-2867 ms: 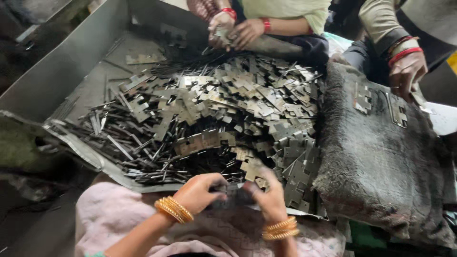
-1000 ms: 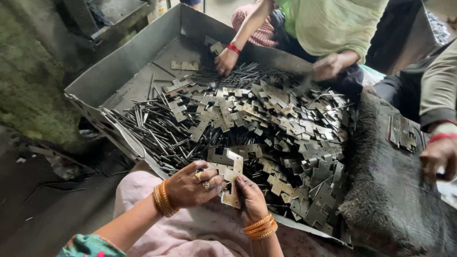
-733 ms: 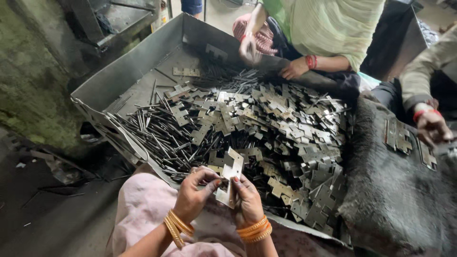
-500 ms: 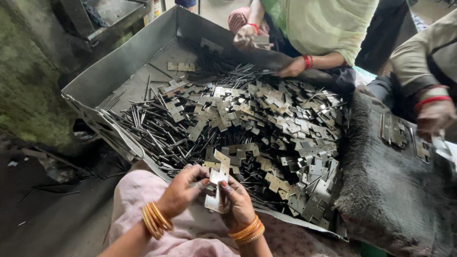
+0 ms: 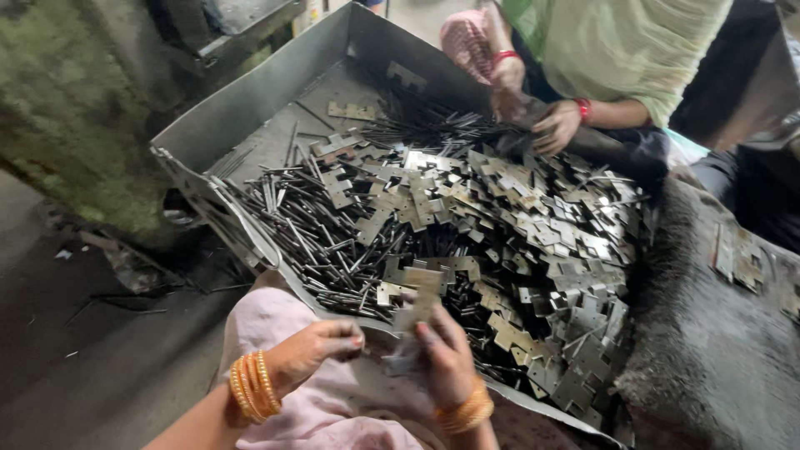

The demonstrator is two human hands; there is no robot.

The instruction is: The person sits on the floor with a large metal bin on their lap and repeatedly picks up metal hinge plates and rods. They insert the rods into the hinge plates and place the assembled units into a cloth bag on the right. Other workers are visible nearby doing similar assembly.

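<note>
The far left corner of the metal tray [image 5: 250, 108] shows bare floor, open to a hand from above; the middle and right are heaped with flat hinge plates [image 5: 533, 225], and loose metal pins [image 5: 308, 225] bristle along the left side; the tray's raised walls bar entry from the left; a co-worker's hands [image 5: 533, 104] occupy the far edge; a dark grey cloth [image 5: 717, 333] bounds the right; the near rim is taken by the right hand [image 5: 446, 354] and left hand [image 5: 312, 350].

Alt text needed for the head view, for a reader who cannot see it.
A person's right hand holds flat stamped metal hinge plates and the left hand is beside them, above a grey sheet-metal tray heaped with plates and thin metal pins.
</note>
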